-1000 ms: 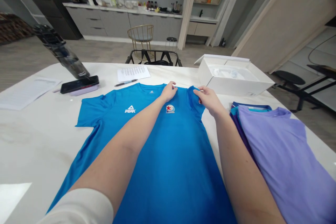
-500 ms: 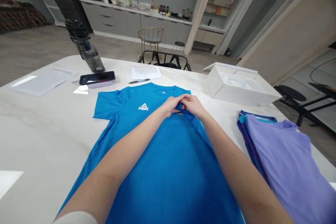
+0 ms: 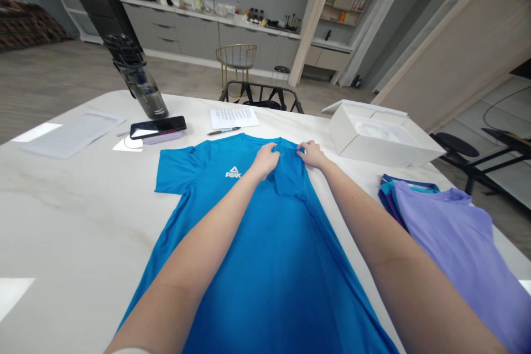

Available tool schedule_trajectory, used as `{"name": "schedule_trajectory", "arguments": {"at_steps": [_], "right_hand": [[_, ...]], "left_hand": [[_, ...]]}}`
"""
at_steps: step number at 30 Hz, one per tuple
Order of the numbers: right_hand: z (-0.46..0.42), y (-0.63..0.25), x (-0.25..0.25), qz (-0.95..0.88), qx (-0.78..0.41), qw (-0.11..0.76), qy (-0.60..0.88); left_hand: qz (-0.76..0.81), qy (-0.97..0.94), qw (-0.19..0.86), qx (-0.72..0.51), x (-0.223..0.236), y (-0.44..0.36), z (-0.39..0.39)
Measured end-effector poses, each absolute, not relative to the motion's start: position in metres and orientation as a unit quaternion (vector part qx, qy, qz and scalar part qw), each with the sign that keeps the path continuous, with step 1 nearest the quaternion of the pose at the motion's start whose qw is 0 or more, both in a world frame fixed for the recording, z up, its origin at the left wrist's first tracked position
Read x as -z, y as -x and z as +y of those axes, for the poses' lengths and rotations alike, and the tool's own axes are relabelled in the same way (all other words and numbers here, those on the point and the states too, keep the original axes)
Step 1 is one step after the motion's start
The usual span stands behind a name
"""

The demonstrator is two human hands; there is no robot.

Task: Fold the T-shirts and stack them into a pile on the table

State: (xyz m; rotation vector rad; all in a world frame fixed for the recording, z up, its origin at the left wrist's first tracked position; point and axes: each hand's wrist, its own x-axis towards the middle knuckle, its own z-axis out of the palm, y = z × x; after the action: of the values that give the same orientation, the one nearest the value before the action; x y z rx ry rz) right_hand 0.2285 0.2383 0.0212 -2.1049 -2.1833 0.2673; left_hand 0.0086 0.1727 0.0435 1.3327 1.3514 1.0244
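A blue T-shirt [image 3: 257, 243] with a white logo on its chest lies spread on the white table [image 3: 74, 221], neckline at the far side. Its left-hand sleeve sticks out flat, while the right-hand sleeve [image 3: 289, 174] is folded inward over the chest. My left hand [image 3: 266, 161] pinches cloth at the inner side of that folded sleeve, near the collar. At the shoulder fold, my right hand [image 3: 312, 154] has its thumb and fingers closed on the shirt's edge.
Folded shirts, a purple one [image 3: 448, 232] on top, lie at the right. An open white box [image 3: 381, 133] stands behind them. Toward the back left are a bottle [image 3: 143, 86], a phone [image 3: 157, 127], a pen [image 3: 224, 131] and paper sheets [image 3: 234, 116].
My hands were together at the bunched right-hand sleeve and are now apart, the right one farther right. The sleeve now lies flatter, folded across the chest.
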Motion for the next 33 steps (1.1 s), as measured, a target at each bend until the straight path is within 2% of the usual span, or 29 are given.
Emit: {"name": "schedule_trajectory", "arguments": {"at_steps": [5, 8, 11, 15, 20, 28, 33], "right_hand": [[0.246, -0.229, -0.026, -0.711, -0.070, 0.138, 0.686], [0.254, -0.227, -0.033, -0.706, -0.086, 0.216, 0.669], [0.261, -0.216, -0.040, -0.706, -0.108, 0.253, 0.652], [0.266, -0.196, -0.037, -0.696, -0.095, 0.240, 0.670], [0.264, -0.195, -0.021, -0.692, -0.141, 0.195, 0.681], [0.266, -0.196, -0.025, -0.698, -0.121, 0.262, 0.655], [0.268, -0.180, -0.017, -0.694, -0.118, 0.244, 0.667]], "left_hand": [[0.582, -0.556, 0.437, -0.402, -0.046, 0.012, 0.179], [0.584, -0.541, 0.439, -0.417, -0.047, 0.023, 0.184], [0.597, -0.516, 0.440, -0.428, -0.047, 0.034, 0.190], [0.643, -0.514, 0.366, -0.435, -0.038, 0.049, 0.199], [0.659, -0.507, 0.373, -0.413, -0.021, 0.061, 0.201], [0.662, -0.554, 0.324, -0.388, -0.029, 0.073, 0.200], [0.698, -0.585, 0.260, -0.320, -0.034, 0.089, 0.196]]}}
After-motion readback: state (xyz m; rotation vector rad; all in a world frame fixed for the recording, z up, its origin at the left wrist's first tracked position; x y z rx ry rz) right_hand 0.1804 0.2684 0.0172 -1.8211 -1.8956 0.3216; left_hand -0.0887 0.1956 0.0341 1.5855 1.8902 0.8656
